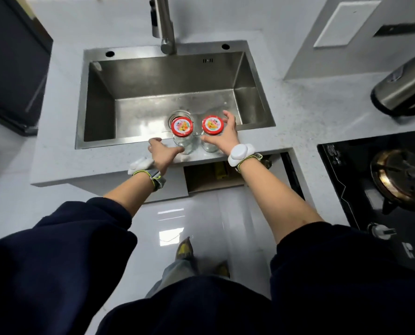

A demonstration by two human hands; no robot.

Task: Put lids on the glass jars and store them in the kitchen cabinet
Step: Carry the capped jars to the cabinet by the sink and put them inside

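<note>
Red lids on left jar and right jar, on table at sink's near edge. Left hand, right hand spread wide, no grip yet. Capping looks done; next: grasp, stow in cabinet.

Two jars stand side by side on the narrow strip of worktop in front of the sink, the left jar just beside the right jar, each with a lid on top. The tap rises behind the sink. The stove lies to the right, with the kettle behind it. An open cabinet sits below the jars. The left hand and right hand flank them.
</note>
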